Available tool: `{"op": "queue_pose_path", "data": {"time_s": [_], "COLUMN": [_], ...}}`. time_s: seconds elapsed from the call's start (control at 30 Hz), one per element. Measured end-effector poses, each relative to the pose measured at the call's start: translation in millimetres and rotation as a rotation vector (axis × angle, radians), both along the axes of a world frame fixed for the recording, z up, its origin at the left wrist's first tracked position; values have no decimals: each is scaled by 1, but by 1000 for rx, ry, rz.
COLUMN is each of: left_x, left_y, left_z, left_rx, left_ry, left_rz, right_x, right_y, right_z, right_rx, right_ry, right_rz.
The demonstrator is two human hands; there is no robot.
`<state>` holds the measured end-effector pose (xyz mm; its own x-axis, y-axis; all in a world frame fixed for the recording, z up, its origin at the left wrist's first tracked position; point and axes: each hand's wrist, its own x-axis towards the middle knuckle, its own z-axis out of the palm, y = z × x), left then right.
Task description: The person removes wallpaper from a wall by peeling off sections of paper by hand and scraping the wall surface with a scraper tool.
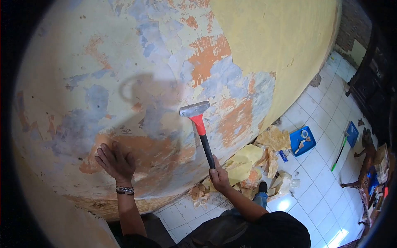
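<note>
Head view: your right hand [220, 177] grips the black handle of a scraper [201, 136], its flat metal head against the patchy, peeling wall [161, 111]. Your left hand [117, 162], fingers spread, is by orange plaster; crumpled yellow peelings [243, 163] lie right.

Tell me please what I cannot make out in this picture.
In the head view:
- The scraper's lower handle end: hidden in the right hand.
- Second foot: hidden behind the clothing; one shoe shows.
- Any print on the blue packet: too small.
- Dark furniture's far side: cut off by the round black border.
</note>
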<state>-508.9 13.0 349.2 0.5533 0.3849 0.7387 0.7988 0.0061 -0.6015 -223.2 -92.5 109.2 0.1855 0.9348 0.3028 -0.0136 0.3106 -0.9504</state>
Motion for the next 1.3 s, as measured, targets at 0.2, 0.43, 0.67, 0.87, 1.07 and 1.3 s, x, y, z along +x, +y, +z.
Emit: {"op": "queue_pose_path", "data": {"time_s": [0.2, 0.43, 0.67, 0.87, 1.07, 1.3], "left_x": [0, -2, -1, -3, -4, 1], "left_y": [1, -2, -2, -2, 0, 0], "left_z": [-2, -4, -3, -6, -5, -4], "left_rx": [-4, -17, -32, -30, -12, -8], "left_ry": [-31, -37, -44, -36, -45, -63], "left_rz": [12, 26, 37, 72, -7, -8], "right_x": [12, 25, 41, 55, 111, 217], "right_y": [3, 15, 32, 34, 29, 64], "right_z": [-7, -22, 16, 37, -29, 67], "right_rx": [-38, -23, -3, -21, 99, 103], "right_ry": [-19, -27, -45, -91, -440, -557], "right_rz": [-46, 12, -2, -47, -161, -114]}}
